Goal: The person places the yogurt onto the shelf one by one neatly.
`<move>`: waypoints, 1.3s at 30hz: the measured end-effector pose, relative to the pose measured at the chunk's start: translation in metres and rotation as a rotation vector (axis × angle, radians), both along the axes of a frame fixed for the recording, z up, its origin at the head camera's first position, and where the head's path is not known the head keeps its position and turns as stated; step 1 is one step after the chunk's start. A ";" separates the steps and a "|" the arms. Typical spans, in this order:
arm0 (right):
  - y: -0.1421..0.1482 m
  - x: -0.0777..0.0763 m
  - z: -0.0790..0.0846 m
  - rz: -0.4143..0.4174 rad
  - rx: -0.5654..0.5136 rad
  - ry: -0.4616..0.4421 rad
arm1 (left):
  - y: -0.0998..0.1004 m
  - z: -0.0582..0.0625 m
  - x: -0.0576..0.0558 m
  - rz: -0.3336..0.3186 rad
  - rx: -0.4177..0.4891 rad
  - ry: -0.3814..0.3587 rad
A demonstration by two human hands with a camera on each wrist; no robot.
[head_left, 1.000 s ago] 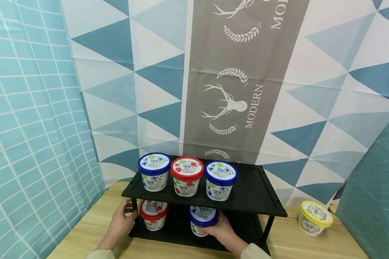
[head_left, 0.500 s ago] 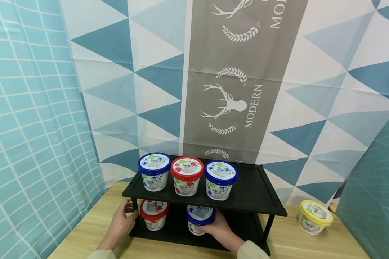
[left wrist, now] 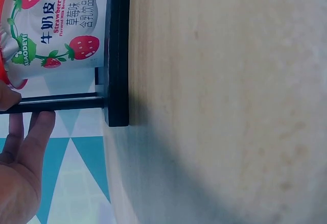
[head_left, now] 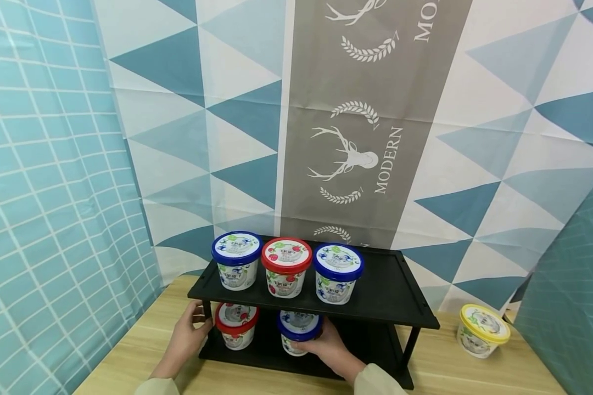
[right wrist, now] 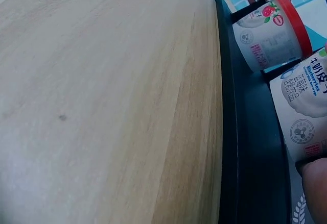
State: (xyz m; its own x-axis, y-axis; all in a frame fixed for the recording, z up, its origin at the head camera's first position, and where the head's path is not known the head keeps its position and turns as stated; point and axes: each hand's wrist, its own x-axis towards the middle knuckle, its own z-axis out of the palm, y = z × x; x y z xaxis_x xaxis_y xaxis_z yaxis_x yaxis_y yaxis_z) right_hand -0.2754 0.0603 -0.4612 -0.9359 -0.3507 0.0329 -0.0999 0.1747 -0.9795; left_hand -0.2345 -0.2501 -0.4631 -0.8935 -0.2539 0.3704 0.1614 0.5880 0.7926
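My right hand point(head_left: 332, 351) grips a blue-lidded blueberry milk tub point(head_left: 298, 326) on the lower tier of a black two-tier shelf point(head_left: 385, 285). In the right wrist view, that tub point(right wrist: 302, 101) looks slightly tilted off the tier. My left hand point(head_left: 185, 334) holds the shelf's front left post point(left wrist: 61, 102), thumb on one side and fingers on the other. Just right of that post stands a red-lidded strawberry milk tub point(head_left: 236, 327), apart from the blue one. The upper tier bears a blue-lidded tub point(head_left: 237, 260), a red-lidded tub point(head_left: 285, 269) and another blue-lidded tub point(head_left: 337, 274).
A yellow-lidded tub point(head_left: 483, 332) stands on the wooden table point(head_left: 440, 373) to the right of the shelf. Behind the shelf hangs a patterned cloth point(head_left: 247, 181), with a blue checked curtain point(head_left: 54, 192) at the left. The upper tier overhangs the lower one closely.
My right hand has moved the blue-lidded tub leftward along the lower tier, nearer the red-lidded one. The left hand stays on the post.
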 end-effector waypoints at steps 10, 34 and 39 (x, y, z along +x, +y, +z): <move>-0.006 -0.003 -0.007 0.017 -0.019 -0.005 | -0.001 -0.002 -0.001 0.000 -0.003 -0.001; -0.019 -0.008 -0.016 0.038 -0.063 -0.036 | 0.000 -0.001 -0.002 0.003 -0.007 0.009; -0.023 -0.010 -0.018 0.034 -0.057 -0.028 | 0.000 -0.001 -0.002 0.008 -0.006 0.011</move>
